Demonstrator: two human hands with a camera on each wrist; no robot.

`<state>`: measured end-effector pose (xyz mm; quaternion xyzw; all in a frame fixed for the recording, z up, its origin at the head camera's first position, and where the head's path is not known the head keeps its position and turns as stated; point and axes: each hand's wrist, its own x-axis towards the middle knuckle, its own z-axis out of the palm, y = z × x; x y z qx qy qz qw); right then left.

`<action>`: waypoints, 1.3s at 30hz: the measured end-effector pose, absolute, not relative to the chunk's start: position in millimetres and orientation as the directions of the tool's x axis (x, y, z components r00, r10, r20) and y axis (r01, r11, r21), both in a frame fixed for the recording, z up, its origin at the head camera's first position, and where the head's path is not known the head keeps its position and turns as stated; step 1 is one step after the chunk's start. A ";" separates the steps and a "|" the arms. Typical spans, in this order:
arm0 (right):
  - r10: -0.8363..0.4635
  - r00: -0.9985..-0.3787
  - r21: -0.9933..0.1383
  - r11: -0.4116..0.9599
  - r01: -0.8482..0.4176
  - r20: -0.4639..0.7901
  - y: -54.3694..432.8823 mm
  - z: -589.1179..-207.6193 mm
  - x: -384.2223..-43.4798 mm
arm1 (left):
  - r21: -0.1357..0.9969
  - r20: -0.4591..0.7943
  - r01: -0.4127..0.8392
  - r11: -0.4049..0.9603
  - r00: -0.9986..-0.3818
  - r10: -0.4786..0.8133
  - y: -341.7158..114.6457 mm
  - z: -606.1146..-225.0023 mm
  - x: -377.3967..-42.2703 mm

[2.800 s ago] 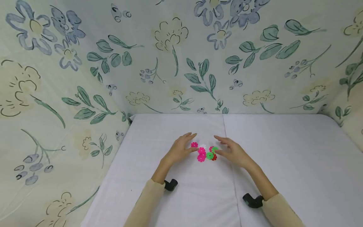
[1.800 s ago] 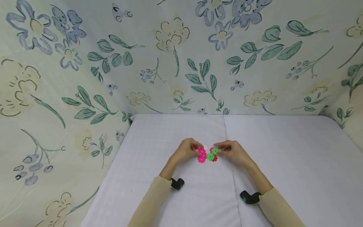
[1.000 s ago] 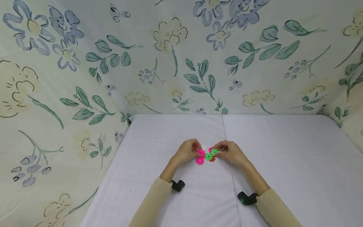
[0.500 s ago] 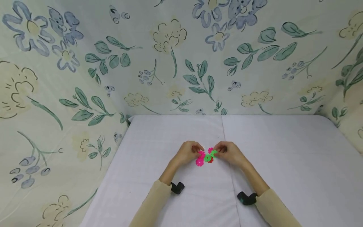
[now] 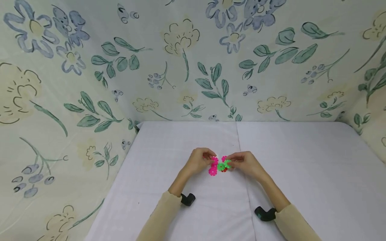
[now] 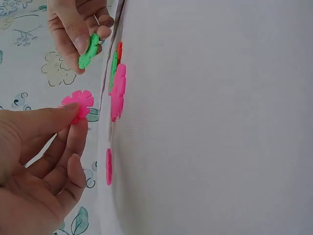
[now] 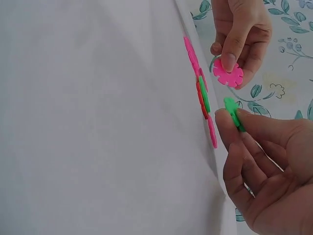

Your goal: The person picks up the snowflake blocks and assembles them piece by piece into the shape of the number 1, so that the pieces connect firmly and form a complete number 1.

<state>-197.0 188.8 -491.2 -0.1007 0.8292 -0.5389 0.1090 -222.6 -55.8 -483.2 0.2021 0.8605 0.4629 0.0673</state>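
Observation:
My left hand (image 5: pixel 199 161) pinches a pink notched snowflake disc (image 6: pixel 84 104) between thumb and index finger, raised over the white tabletop. Opposite it, my right hand (image 5: pixel 246 164) pinches a green snowflake disc (image 7: pixel 231 110) the same way. A narrow gap separates the two held discs in the wrist views. Below them lie more discs on the cloth: a pink one (image 5: pixel 212 171), a green one (image 5: pixel 221 166), a red one (image 5: pixel 224 170) partly covered, and another pink one (image 5: pixel 224 158) by the right fingertips.
A white cloth (image 5: pixel 181 217) with a lengthwise crease covers the table. Floral fabric (image 5: pixel 169 83) hangs behind and at the sides. Black wrist cameras are strapped to the left wrist (image 5: pixel 188 199) and right wrist (image 5: pixel 265 213).
Both hands were spread above the discs at first. They came inward, and thumb and index finger pinched a pink disc on the left and a green one on the right, now lifted.

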 end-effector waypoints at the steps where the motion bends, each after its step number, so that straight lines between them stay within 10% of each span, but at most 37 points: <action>1: -0.285 -0.956 -0.921 0.387 -0.046 -0.072 188.5 -490.7 -196.2 | 0.822 0.077 0.290 0.489 -0.909 0.409 -55.9 -483.2 -222.5; 39: -0.122 -0.991 -0.993 0.099 -0.070 0.058 161.2 -481.3 -183.5 | 0.812 0.337 0.455 0.366 -0.877 0.344 -51.7 -476.8 -215.5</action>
